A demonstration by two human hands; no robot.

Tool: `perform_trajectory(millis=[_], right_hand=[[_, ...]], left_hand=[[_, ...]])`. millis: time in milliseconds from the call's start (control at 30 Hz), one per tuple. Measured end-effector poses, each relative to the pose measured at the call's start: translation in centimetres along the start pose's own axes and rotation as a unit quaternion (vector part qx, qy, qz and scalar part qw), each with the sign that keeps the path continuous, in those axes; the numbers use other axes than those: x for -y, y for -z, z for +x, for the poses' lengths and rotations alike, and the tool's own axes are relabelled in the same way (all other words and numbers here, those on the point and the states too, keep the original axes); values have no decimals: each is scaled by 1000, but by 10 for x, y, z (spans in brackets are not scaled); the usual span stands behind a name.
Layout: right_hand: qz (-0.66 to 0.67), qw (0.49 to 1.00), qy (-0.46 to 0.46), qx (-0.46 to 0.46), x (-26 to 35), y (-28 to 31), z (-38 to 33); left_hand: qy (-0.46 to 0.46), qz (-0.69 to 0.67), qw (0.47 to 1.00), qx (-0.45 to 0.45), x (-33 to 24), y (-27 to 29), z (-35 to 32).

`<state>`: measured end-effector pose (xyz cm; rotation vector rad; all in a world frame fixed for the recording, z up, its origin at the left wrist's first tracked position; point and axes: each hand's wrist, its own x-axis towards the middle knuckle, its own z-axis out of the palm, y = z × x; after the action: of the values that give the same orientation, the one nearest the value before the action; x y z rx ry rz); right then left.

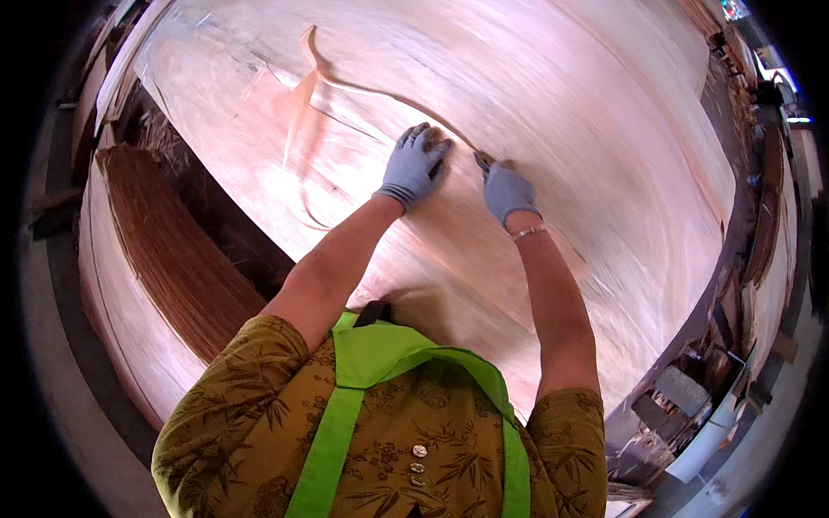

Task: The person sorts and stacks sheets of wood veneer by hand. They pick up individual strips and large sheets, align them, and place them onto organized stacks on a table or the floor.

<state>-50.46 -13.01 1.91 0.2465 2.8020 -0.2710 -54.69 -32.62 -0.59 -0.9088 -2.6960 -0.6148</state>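
Gloved left hand [413, 164] flat, right hand [508, 190] pinching a torn edge at 12 o'clock on thin, brittle-looking veneer [604, 129].

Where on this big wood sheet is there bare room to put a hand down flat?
The veneer sheet is bare right of the right hand, out to its far edge, and below both forearms. It is crowded around the left hand, where a torn strip curls up, and at the stacked veneer further left.
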Motion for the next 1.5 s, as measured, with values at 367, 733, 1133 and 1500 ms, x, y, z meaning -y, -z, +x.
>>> perform_trajectory(millis=[367, 733, 1133, 1500], right_hand=[[22, 990, -133, -29, -157, -25, -173], [52, 922, -374, -86, -164, -56, -285], [105, 988, -71, -84, 68, -19, -2], [-4, 999, -25, -34, 63, -35, -31]], left_hand=[[-40, 28, 999, -23, 0, -6, 1], [-52, 127, 990, 20, 0, -15, 0], [5, -46, 999, 22, 0, -3, 4], [74, 16, 995, 65, 2, 0, -2]])
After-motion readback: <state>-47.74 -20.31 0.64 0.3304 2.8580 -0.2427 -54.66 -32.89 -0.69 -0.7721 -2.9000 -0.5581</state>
